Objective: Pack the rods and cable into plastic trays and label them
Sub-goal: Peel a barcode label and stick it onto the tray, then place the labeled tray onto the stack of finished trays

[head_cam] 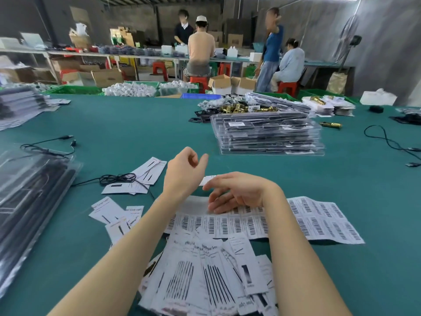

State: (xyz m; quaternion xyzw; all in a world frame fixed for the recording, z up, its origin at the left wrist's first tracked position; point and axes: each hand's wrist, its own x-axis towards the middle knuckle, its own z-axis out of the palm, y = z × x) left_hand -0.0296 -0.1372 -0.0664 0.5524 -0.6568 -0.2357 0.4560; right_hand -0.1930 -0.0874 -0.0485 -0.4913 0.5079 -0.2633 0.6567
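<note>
Peeling 1 barcode label: right hand (237, 193), fingers relaxed, rests on label sheet (319, 220) near table's front edge; left hand (185, 172), loosely curled, empty, should pin sheet flat.

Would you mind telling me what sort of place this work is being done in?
Most likely a small packing workshop or warehouse. Barcode label sheets and a stack of filled plastic trays lie on a long green table, and cardboard boxes sit behind, where other workers sit at a bench.

- Beyond your green table (136, 124), four people (200, 42) work at a long bench (91, 53).
- Red stools (159, 69), cardboard boxes (107, 77) and green crates (75, 90) stand between.
</note>
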